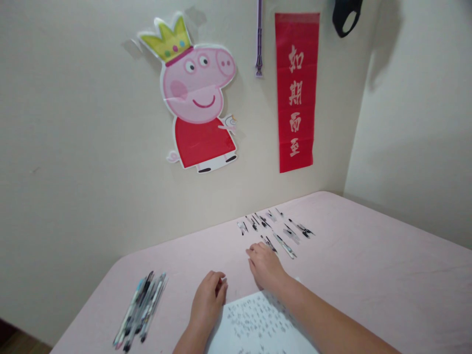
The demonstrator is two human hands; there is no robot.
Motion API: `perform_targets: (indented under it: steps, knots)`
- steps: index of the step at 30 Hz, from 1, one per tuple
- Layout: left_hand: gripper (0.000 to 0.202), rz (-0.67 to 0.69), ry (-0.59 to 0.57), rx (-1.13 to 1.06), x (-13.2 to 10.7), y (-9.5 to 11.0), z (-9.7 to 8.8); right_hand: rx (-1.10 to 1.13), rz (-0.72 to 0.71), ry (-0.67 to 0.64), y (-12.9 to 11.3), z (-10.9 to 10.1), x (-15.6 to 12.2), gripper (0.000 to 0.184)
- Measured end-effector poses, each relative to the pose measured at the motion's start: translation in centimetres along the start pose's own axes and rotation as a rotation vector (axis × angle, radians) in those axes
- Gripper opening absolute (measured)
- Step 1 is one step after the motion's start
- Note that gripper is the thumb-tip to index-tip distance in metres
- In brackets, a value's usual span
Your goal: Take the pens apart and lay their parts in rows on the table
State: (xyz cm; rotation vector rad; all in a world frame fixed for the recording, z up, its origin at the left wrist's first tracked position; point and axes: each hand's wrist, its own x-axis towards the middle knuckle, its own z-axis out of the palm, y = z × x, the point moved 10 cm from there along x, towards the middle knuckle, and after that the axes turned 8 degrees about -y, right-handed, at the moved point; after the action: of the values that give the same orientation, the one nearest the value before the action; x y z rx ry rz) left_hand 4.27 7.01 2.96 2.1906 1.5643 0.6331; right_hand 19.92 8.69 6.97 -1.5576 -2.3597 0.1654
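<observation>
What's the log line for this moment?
left hand curled by written sheet | right hand flat beside pen parts | pens piled on table

We see a scatter of small pen parts (280, 228) lying flat on the pink surface (368, 265), at about twelve o'clock from our right grip (266, 268). They are short black and clear pieces, loosely spread, and most run slantwise from ten o'clock to four o'clock. Two dark pieces (268, 243) lie just beside that grip's fingertips, at its one o'clock; we cannot tell whether they touch. A longer clear barrel (286, 247) lies just past them at two o'clock. At the curled fingertips of our left grip (208, 300) sits a tiny pale bit (223, 280), too small to identify, and we cannot tell whether it is held.
</observation>
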Motion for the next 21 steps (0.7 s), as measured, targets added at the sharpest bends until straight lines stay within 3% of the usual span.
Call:
perform_targets:
  steps: [4, 6, 10, 15, 21]
  knots:
    - [0.015, 0.017, -0.004, 0.017, 0.1, 0.3, 0.0, 0.074, -0.309, -0.16, -7.1, 2.9, -2.0, 0.021]
    - [0.015, 0.014, -0.004, 0.017, 0.1, 0.2, 0.0, 0.091, -0.404, -0.193, -8.9, 4.0, -3.1, 0.025]
    - [0.014, -0.007, -0.01, 0.017, 0.1, -0.1, 0.2, 0.143, -0.357, -0.193, -8.3, 4.7, -3.3, 0.033]
    - [0.014, -0.009, -0.015, 0.018, 0.0, 0.0, 0.3, 0.225, -0.289, -0.203, -6.9, 5.3, -2.5, 0.025]
    - [0.015, -0.027, -0.012, 0.028, -0.1, -0.3, 0.4, 0.291, -0.308, -0.224, -7.0, 5.7, -2.2, 0.025]
